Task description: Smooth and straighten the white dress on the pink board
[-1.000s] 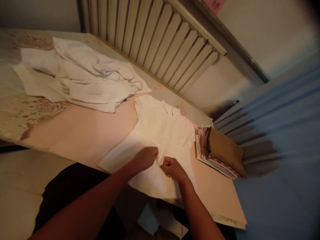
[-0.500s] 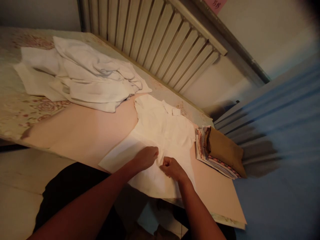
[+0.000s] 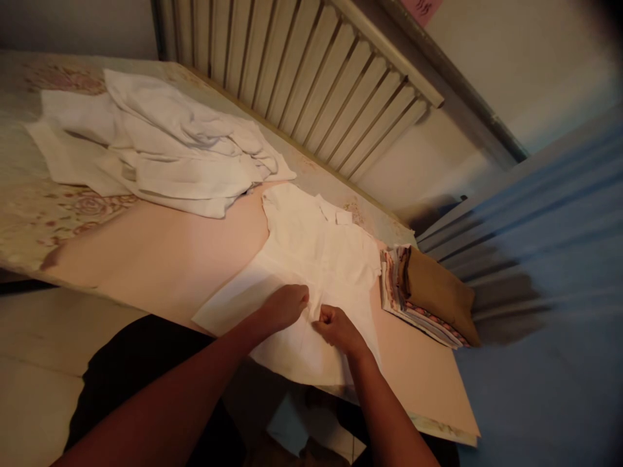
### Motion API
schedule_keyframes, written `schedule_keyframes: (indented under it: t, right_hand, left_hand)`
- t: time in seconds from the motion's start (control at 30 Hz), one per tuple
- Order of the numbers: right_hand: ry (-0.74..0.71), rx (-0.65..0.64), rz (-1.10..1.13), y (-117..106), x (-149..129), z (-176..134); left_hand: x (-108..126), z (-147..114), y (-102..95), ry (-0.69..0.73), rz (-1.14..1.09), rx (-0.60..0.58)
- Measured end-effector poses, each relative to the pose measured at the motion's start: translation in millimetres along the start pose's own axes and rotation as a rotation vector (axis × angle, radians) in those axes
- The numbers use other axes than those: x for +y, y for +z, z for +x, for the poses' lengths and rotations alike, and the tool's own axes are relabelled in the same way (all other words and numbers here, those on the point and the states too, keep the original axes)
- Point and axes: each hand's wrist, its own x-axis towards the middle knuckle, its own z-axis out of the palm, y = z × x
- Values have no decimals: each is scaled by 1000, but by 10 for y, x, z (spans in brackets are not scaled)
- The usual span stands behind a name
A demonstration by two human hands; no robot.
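A white dress [image 3: 311, 240] lies spread out on the table, its collar toward the radiator and its flared hem toward me. My left hand [image 3: 287, 305] is closed, pinching the fabric near the middle below the waist. Just to its right, my right hand [image 3: 338, 327] is also closed on the dress, thumb against the curled fingers. A small ridge of cloth stands up between the two hands. The exact bit of fabric inside each pinch is hidden by the fingers.
A heap of white garments [image 3: 185, 149] lies at the back left on the flowered tablecloth [image 3: 92, 207]. Folded clothes [image 3: 438, 292], brown on top, are stacked to the right on the pink sheet [image 3: 413, 363]. Behind runs a radiator [image 3: 292, 78]; a blue curtain [image 3: 549, 259] hangs at right.
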Motion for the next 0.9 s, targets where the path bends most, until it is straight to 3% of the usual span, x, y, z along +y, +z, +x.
schedule_keyframes:
  t: [0.47, 0.9]
  right_hand:
    - [-18, 65, -30, 24, -17, -5]
    - [-12, -44, 55, -27, -57, -9]
  left_hand:
    - [5, -1, -2, -21, 5, -16]
    - [8, 2, 2, -12, 31, -10]
